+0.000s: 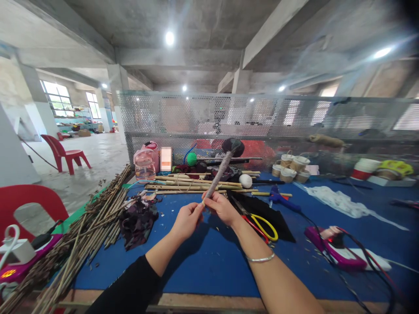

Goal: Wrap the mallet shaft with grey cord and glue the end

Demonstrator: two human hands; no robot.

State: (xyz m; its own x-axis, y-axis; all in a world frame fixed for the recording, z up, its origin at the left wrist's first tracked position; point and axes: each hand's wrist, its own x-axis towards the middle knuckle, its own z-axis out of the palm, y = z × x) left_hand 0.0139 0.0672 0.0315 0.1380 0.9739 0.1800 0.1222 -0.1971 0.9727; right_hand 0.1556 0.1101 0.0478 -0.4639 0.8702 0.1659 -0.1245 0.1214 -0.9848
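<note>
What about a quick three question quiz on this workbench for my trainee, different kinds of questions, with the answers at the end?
1. True or false: the left hand and the right hand are both at the lower end of the grey stick.

2. Multiple choice: the silver bracelet is worn on the person's A) left side, B) right side, C) both sides.

3. Fill in: in the picture, the white ball lies to the ____ of the green ball.

Key: 1. True. 2. B. 3. right.
</note>
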